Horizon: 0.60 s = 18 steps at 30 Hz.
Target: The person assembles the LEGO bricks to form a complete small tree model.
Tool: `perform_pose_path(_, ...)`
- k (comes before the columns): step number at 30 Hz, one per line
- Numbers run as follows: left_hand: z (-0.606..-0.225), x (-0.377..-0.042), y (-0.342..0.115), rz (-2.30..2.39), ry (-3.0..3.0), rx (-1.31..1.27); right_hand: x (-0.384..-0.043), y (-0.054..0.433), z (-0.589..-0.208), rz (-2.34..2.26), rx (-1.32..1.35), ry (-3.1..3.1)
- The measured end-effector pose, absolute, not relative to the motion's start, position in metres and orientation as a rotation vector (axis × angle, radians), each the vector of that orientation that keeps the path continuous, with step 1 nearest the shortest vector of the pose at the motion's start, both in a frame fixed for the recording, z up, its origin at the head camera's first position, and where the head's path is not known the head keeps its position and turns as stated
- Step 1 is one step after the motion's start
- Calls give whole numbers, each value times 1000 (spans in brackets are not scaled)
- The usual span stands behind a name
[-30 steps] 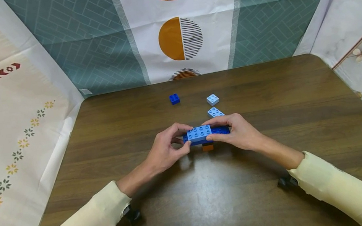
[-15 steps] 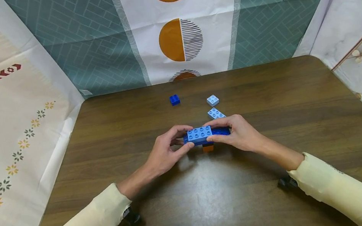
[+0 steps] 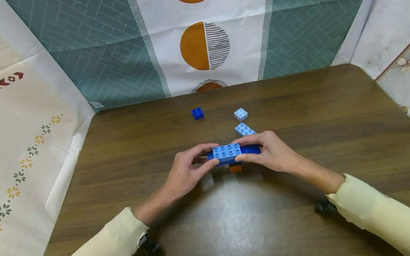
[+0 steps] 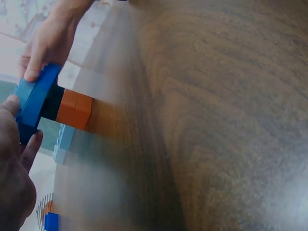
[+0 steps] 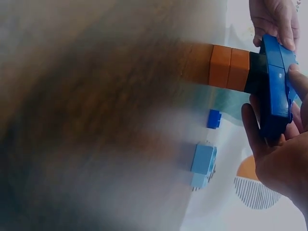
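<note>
A light blue toy building brick (image 3: 226, 151) lies on top of a row of dark blue bricks (image 3: 251, 149). My left hand (image 3: 184, 172) pinches its left end, thumb in front and fingers behind. At the right end, my right hand (image 3: 273, 151) holds it the same way, thumb on the near side. Both wrist views show the blue layer resting across a dark brick (image 5: 257, 72), with two orange bricks (image 5: 229, 67) below it on the table. Parts of the blue bricks are hidden behind the fingers.
Behind the stack lie a pale blue long brick (image 3: 244, 129) and a small pale blue brick (image 3: 240, 114). A small dark blue brick (image 3: 197, 113) sits farther left. The brown wooden table (image 3: 142, 128) ends at a hanging patterned cloth (image 3: 115, 48).
The light blue brick and my left thumb have shifted very slightly to the right. Both hands keep their hold, and the loose bricks stay where they were.
</note>
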<state>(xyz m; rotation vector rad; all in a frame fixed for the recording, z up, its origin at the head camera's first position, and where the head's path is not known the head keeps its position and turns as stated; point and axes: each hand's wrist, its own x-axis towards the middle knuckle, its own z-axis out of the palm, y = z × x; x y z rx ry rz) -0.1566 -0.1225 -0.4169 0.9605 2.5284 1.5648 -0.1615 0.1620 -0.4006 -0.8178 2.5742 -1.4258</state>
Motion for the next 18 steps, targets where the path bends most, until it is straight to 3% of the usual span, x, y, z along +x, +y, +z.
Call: perform_pose_path(18,-415,-158,-122,1542,2530,958,-163,161,-397,-1481,-819,2488)
